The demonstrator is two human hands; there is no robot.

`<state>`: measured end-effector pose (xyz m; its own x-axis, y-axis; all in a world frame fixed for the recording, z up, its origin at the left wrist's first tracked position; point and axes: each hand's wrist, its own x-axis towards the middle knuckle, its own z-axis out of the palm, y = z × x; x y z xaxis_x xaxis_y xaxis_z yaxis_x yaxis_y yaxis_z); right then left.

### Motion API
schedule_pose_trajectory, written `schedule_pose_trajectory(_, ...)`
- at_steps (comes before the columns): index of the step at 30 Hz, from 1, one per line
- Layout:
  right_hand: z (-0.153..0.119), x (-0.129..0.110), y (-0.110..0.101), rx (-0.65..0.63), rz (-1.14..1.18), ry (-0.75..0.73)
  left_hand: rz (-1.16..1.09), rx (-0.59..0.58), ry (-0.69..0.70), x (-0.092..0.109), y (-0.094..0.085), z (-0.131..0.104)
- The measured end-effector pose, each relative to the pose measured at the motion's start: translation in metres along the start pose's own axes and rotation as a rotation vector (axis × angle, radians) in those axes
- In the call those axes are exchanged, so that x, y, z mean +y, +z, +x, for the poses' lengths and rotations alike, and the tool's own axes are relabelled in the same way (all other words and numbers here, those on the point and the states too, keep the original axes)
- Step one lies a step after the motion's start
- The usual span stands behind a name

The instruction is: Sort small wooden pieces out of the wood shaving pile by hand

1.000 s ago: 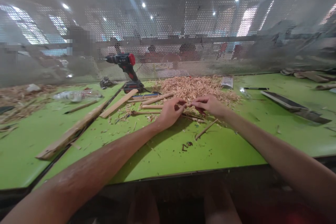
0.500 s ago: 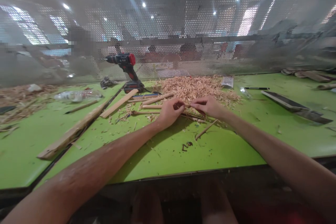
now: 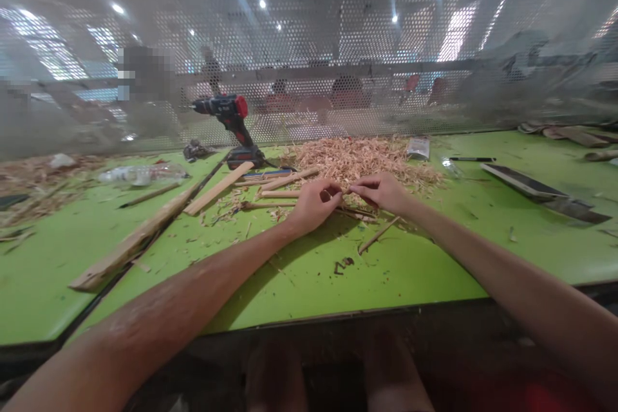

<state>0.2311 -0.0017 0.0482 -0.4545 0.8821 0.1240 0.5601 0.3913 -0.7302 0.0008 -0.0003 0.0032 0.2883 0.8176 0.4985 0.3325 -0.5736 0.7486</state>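
My left hand is closed in a pinch over the green table, thumb and forefinger curled together. Facing it, my right hand pinches too, its fingertips almost meeting the left ones. Whatever lies between the fingertips is small and wood-coloured, too small to name. Thin wooden sticks lie beside and beneath the left hand. Below the right hand a short stick rests at a slant. Behind both hands spreads a heap of wood shavings.
A cordless drill stands at the back left. A flat wooden slat, a long wooden bar and a plastic bottle lie on the left. To the right are a phone-like slab and a black pen. A perforated screen closes off the back.
Both hands keep their pinch in nearly the same place, with only a slight shift of the fingers. The camera view has moved a little.
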Motion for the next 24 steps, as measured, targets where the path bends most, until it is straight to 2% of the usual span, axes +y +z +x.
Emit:
schedule_pose_trajectory(9,0.0015,0.0020,0.0015,-0.030,0.030,-0.021,0.020,0.028,-0.030,-0.0061,0.0008,0.0010)
schedule_pose_trajectory(24,-0.0024,-0.0039,0.0038,-0.074,0.003,-0.029,0.045,0.001,-0.048,-0.0071,-0.0005,0.0009)
